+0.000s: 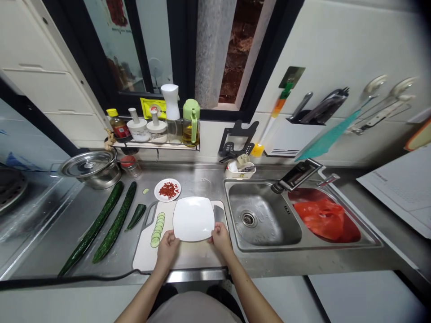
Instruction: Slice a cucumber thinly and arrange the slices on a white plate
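A white square plate (pixel 194 219) with rounded corners is held between both hands over the cutting board (pixel 144 251). My left hand (pixel 168 246) pinches its near left corner, and my right hand (pixel 220 237) grips the near right corner. Left of the plate, a row of overlapping cucumber slices (pixel 157 231) lies on the board. Part of a knife blade (pixel 219 214) shows beyond the plate's right side; the rest is hidden. Just behind the board sits a small white dish (pixel 158 190) of red dried berries (pixel 169 189).
Two long cucumbers (pixel 96 226) and a cut cucumber piece (pixel 136 217) lie on the left counter. Behind them stands a lidded steel pot (pixel 97 172). At right is the sink (pixel 266 237), with a red plastic bag (pixel 319 217) in its smaller bowl. Bottles and jars (pixel 173 112) line a shelf.
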`<move>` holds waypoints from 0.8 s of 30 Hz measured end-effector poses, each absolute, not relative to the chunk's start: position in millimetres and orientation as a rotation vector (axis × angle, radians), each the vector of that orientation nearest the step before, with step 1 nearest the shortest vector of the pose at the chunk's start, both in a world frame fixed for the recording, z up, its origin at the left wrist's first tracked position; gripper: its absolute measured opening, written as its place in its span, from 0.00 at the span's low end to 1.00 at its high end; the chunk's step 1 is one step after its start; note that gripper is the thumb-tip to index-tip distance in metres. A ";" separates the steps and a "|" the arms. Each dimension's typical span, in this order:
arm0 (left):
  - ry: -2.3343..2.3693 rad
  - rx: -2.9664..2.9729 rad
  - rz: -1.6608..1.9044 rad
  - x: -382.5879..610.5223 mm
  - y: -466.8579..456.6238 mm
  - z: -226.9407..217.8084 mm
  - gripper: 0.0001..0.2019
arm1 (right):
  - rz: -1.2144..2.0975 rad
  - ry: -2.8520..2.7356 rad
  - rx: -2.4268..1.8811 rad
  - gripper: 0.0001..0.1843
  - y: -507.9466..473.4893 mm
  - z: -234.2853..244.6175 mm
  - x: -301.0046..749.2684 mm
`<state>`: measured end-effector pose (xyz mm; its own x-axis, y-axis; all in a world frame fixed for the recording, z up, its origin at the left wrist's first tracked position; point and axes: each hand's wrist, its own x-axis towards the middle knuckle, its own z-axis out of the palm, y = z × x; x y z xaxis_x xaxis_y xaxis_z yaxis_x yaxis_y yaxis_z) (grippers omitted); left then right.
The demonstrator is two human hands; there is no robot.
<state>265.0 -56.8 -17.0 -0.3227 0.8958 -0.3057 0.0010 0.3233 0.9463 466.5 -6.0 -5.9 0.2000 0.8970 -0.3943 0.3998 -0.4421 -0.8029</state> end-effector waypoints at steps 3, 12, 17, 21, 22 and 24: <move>1.586 0.782 1.164 266.1 -74.5 -14.7 0.18 | 1.216 -1.230 -1.969 0.15 -21.6 -4.7 463.7; 1.680 0.801 1.099 260.8 -90.0 -16.4 0.17 | 1.276 -1.154 -1.940 0.14 -40.2 -5.4 457.1; 1.772 0.825 1.046 257.4 -90.6 -22.5 0.21 | 1.316 -1.109 -1.949 0.13 -42.1 -8.3 453.8; 1.772 0.815 1.053 254.8 -91.0 -27.4 0.22 | 1.310 -1.135 -2.003 0.12 -41.2 -9.7 451.6; 1.776 0.813 1.053 254.1 -91.2 -28.4 0.22 | 1.314 -1.135 -2.010 0.12 -41.0 -10.1 451.0; 1.781 0.810 1.048 253.0 -91.5 -30.3 0.23 | 1.319 -1.133 -2.019 0.12 -40.7 -11.0 449.8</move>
<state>253.0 -91.5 -30.3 -0.3905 0.8460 -0.3629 0.0935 0.4287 0.8986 449.8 -40.7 -11.0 0.1959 0.8358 -0.5130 0.3806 -0.5469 -0.7457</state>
